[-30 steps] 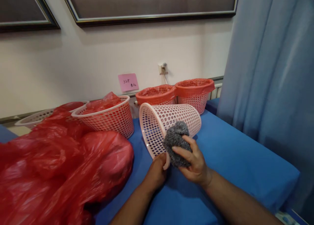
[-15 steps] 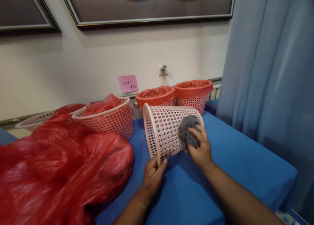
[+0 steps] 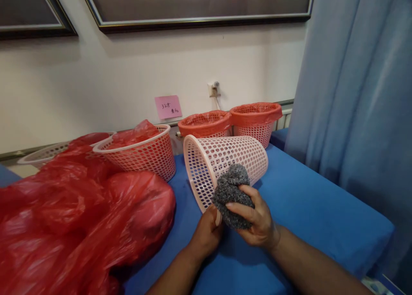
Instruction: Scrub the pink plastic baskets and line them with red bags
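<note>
A pale pink perforated plastic basket point(image 3: 238, 151) lies on its side on a blue-covered table, its mouth facing left. My left hand point(image 3: 206, 232) is closed on the basket's rim at the lower front, thumb outside. In my right hand point(image 3: 259, 220) is a bunched dark grey cloth point(image 3: 233, 196), pressed against the basket near the rim, just above my left thumb. The cloth covers part of the rim and of the basket's lower side.
Red plastic bags point(image 3: 80, 217) are heaped at the left. Behind them stands a pink basket point(image 3: 151, 153) with red plastic inside. Two baskets lined with red bags, one left point(image 3: 206, 123) and one right point(image 3: 255, 114), stand by the wall. A blue curtain point(image 3: 347, 93) hangs at right.
My right hand has moved the cloth left and down, from the basket's closed end to near the rim. The basket has turned slightly, showing more of its mouth.
</note>
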### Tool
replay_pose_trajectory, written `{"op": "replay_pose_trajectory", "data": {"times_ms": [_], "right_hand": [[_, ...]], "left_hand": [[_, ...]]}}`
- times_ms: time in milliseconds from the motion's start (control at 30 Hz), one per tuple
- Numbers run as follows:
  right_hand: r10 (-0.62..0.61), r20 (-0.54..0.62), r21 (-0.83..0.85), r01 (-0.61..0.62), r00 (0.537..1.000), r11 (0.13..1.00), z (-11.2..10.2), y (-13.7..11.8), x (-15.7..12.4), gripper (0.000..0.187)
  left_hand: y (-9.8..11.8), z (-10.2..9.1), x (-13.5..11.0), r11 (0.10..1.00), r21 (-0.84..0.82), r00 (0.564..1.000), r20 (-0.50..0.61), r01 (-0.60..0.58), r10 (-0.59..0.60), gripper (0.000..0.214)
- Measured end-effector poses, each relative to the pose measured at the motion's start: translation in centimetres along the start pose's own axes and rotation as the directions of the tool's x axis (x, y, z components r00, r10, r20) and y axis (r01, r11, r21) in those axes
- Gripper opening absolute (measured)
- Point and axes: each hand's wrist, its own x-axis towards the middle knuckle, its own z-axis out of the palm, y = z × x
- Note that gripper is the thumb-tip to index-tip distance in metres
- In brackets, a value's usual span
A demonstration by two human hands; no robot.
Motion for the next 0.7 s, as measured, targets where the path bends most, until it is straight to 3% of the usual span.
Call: {"op": "replay_pose_trajectory", "data": {"times_ms": [67, 100, 133, 200, 267, 300, 333, 367, 467, 500, 533, 600, 700], "right_hand": [[0.154, -0.101, -0.036, -0.159, 0.983, 0.987, -0.2, 1.7, 0.1, 0.054], [0.279, -0.182, -0.048, -0.292, 0.943, 0.955, -0.4, 3.1, 0.2, 0.051], [0.414, -0.270, -0.040, -0.440, 0.869, 0.897, -0.7, 4.7, 0.4, 0.048], [0.650, -0.407, 0.059, -0.692, 0.642, 0.720, -1.6, 7.8, 0.8, 0.046], [0.786, -0.444, 0.190, -0.811, 0.431, 0.553, -2.3, 9.9, 1.0, 0.051], [0.809, -0.443, 0.225, -0.826, 0.385, 0.517, -2.5, 10.3, 1.1, 0.053], [0.804, -0.444, 0.225, -0.819, 0.396, 0.528, -2.5, 10.2, 1.1, 0.053], [0.768, -0.444, 0.190, -0.790, 0.461, 0.584, -2.4, 9.6, 1.1, 0.051], [0.492, -0.321, 0.001, -0.519, 0.809, 0.855, -1.4, 5.9, 0.7, 0.045], [0.365, -0.234, -0.030, -0.382, 0.901, 0.924, -1.1, 4.4, 0.5, 0.047], [0.245, -0.151, -0.034, -0.253, 0.958, 0.967, -0.8, 2.9, 0.4, 0.051], [0.061, -0.029, -0.004, -0.061, 0.998, 0.998, -0.5, 0.7, 0.3, 0.059], [-0.046, 0.078, 0.053, 0.042, 0.996, 0.998, -0.3, -0.4, 0.4, 0.063]], "left_hand": [[0.3, -0.2, 0.3, 1.000, 0.027, 1.000, 0.023, -0.012, 0.012, 0.055], [0.3, -0.3, 0.4, 0.999, 0.048, 1.000, 0.025, -0.018, 0.017, 0.058], [0.3, -0.3, 0.4, 0.998, 0.065, 1.000, 0.020, -0.017, 0.016, 0.059], [0.1, -0.4, 0.4, 0.995, 0.101, 1.000, 0.016, -0.011, 0.010, 0.059], [-0.2, -0.4, 0.3, 0.990, 0.141, 0.999, 0.036, -0.016, 0.011, 0.058], [-0.3, -0.4, 0.4, 0.987, 0.158, 0.999, 0.048, -0.021, 0.013, 0.059], [-0.3, -0.4, 0.4, 0.986, 0.166, 0.998, 0.059, -0.025, 0.016, 0.058], [-0.3, -0.4, 0.5, 0.986, 0.165, 0.998, 0.066, -0.027, 0.016, 0.057], [0.0, -0.4, 0.9, 0.992, 0.128, 0.997, 0.081, -0.014, 0.004, 0.045], [0.1, -0.4, 0.9, 0.994, 0.114, 0.997, 0.080, -0.006, -0.003, 0.040], [0.2, -0.4, 0.9, 0.995, 0.100, 0.997, 0.073, 0.005, -0.012, 0.036], [0.4, -0.5, 0.6, 0.997, 0.061, 0.999, 0.031, 0.040, -0.042, 0.031], [0.6, -0.6, -0.3, 0.994, -0.041, 0.991, -0.082, 0.101, -0.104, 0.037]]}}
